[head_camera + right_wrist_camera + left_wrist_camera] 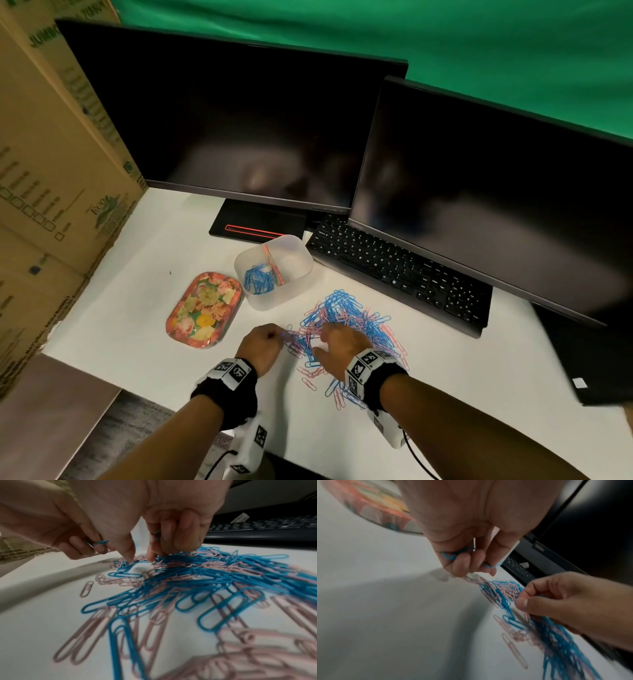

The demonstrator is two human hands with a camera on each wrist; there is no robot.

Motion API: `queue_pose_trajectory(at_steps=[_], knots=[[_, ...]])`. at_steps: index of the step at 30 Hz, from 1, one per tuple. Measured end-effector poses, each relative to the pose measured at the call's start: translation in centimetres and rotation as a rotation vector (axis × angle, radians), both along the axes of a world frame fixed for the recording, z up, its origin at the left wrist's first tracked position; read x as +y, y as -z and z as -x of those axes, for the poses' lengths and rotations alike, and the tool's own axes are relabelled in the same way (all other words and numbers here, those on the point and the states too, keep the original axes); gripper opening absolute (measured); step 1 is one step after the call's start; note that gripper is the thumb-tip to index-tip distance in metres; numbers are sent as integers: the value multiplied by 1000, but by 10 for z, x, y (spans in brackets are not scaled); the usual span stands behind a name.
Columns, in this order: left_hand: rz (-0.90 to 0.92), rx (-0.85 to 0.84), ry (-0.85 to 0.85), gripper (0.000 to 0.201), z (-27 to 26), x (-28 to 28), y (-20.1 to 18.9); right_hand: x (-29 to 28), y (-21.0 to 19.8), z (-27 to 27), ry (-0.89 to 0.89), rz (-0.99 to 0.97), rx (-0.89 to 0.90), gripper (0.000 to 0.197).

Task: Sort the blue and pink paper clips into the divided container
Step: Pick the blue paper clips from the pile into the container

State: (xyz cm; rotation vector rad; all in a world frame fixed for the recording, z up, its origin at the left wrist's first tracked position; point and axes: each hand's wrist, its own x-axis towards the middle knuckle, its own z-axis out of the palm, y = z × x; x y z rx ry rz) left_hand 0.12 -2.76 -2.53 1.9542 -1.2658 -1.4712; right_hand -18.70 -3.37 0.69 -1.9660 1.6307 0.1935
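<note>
Sorting has barely begun: the divided container (274, 270), mid-frame, holds some blue clips and very few pink, while both hands, the left hand (467, 555) and right hand (171, 534), each clutching blue clips, pick over the big mixed pile (346, 318) on the counter (144, 301), between a floral tray (202, 310) at left and a keyboard (397, 270) at right.

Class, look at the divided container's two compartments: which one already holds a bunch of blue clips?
The left compartment of the divided container, on the side toward the floral tray. It holds the blue clips; across the divider lie only a few pink clips.
</note>
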Motion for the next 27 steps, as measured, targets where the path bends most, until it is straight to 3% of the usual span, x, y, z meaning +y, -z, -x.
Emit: queue_pose_trajectory(at_steps=[3,5,9,16,21,23,27], knots=[[-131,314,-279,23,0,-3,-4,4,3,-10,-4,-24,47,46],[-166,455,-375,19,0,-3,-9,4,6,-17,15,-22,71,38],[-208,541,-413,27,0,-5,-15,1,8,-21,101,-73,66,25],[-201,376,-308,41,7,-13,-9,1,4,-10,114,-26,29,17],[-158,267,-212,36,17,-14,-12,0,1,3,246,-56,-159,17],[-117,189,-132,21,19,-14,-12,-2,0,9,341,-77,-265,12],[79,-103,148,23,20,-12,-9,-6,-1,19,483,-103,-415,8]])
